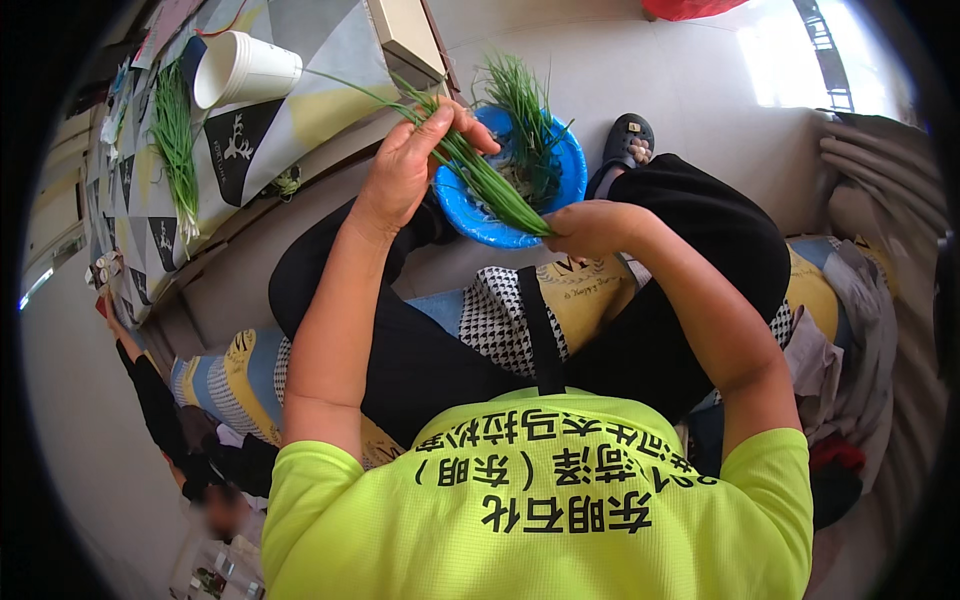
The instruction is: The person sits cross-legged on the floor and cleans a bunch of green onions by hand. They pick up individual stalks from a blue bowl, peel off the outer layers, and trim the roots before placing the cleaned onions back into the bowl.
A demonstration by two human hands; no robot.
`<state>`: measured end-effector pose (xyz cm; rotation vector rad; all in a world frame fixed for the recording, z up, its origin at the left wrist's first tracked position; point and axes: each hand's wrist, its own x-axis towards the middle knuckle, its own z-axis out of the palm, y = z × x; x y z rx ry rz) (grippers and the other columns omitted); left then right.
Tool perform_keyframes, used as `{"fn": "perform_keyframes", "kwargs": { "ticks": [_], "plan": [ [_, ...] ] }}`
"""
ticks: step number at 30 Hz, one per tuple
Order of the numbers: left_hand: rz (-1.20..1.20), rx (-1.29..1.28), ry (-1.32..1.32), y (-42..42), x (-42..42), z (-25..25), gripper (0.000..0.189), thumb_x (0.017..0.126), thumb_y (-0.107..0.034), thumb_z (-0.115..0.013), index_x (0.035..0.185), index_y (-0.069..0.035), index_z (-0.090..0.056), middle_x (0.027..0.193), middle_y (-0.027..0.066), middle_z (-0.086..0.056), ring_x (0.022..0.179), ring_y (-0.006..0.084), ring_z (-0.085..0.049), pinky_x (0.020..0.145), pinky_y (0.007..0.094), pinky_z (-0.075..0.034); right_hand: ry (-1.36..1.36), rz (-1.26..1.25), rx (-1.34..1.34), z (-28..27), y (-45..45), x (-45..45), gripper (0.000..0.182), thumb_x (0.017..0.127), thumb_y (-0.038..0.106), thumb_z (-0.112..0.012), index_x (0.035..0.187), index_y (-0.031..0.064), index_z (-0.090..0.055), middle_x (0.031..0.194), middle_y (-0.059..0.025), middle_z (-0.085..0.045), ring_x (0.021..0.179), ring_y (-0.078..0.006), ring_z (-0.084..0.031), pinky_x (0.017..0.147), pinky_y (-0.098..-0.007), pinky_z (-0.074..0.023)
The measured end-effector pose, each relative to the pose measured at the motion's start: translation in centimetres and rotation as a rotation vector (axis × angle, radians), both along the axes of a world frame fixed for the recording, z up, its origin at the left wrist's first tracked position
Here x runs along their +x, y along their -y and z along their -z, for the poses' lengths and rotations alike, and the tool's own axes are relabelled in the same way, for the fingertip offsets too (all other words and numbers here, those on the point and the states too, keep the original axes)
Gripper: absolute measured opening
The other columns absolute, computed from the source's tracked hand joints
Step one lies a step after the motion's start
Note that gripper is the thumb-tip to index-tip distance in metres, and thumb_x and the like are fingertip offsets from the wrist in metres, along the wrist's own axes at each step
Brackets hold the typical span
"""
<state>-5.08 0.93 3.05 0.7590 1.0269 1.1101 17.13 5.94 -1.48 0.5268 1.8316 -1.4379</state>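
Note:
A thin bundle of green Chinese chives [501,187] stretches between my hands above a blue plastic basin [574,161]. Its leafy end passes through my left hand [420,154], with the thumb pressed on the leaves. My right hand [600,229] is closed around the other end at the basin's near rim, hiding that end. More chives [517,86] stand inside the basin against its far side, their tips rising over the rim. Pale scraps lie below them on the basin's bottom.
At left, a table with a patterned cloth [315,120] bears stacked paper cups [251,71] lying on their side and another chive bunch [176,142]. Another person's arm [146,375] reaches towards it. A patterned sofa [495,315] is beneath me; a red object [686,6] stands far ahead.

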Motion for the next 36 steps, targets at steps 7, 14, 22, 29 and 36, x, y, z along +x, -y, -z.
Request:
{"fn": "perform_keyframes", "kwargs": {
  "ticks": [7,14,22,29,36],
  "plan": [
    [-0.004,0.058,-0.045,1.6,-1.7,0.0,0.023,0.097,-0.026,-0.039,0.089,-0.006,-0.048,0.091,0.0106,-0.059,0.09,0.0187,-0.056,0.088,0.0341,-0.041,0.009,0.166,0.15,-4.7,-0.3,3.0,0.025,0.09,0.023,-0.044,0.098,0.001,-0.054,0.073,-0.0112,-0.061,0.071,-0.0232,-0.061,0.069,-0.0364,-0.0458],
    [0.065,0.227,-0.47,2.7,-0.5,0.5,0.029,0.094,-0.027,-0.047,0.078,-0.004,-0.048,0.065,-0.0008,-0.04,0.062,0.0093,-0.039,0.058,0.026,-0.038,0.126,0.454,-0.106,-13.1,1.4,8.1,0.025,0.094,0.025,-0.043,0.081,0.0048,-0.048,0.055,0.0052,-0.038,0.044,-0.0052,-0.037,0.04,-0.0215,-0.035],
    [0.162,0.459,-0.494,5.1,0.4,-0.7,0.028,0.094,-0.028,-0.049,0.075,-0.007,-0.047,0.062,-0.0071,-0.035,0.057,0.0032,-0.033,0.05,0.0206,-0.028,0.166,0.645,-0.219,-18.4,2.0,11.0,0.025,0.094,0.027,-0.043,0.081,0.0062,-0.048,0.054,0.0069,-0.03,0.041,-0.0026,-0.024,0.036,-0.0186,-0.0213],
    [0.338,0.388,-0.416,8.3,0.9,-2.9,0.028,0.095,-0.028,-0.047,0.074,-0.008,-0.045,0.062,-0.0067,-0.035,0.057,0.0032,-0.034,0.051,0.0196,-0.03,0.228,0.754,-0.124,-20.4,1.1,11.8,0.024,0.093,0.026,-0.046,0.078,0.0068,-0.046,0.053,0.0056,-0.029,0.042,-0.0035,-0.024,0.036,-0.02,-0.0174],
    [0.21,0.373,-0.325,8.6,0.8,-2.4,0.027,0.095,-0.025,-0.043,0.075,-0.007,-0.045,0.06,-0.0049,-0.035,0.057,0.0054,-0.035,0.053,0.0221,-0.033,0.247,0.704,0.02,-22.8,0.7,10.6,0.023,0.092,0.025,-0.046,0.079,0.0061,-0.047,0.053,0.0061,-0.03,0.04,-0.0027,-0.024,0.034,-0.0185,-0.0174]
  ]
}}
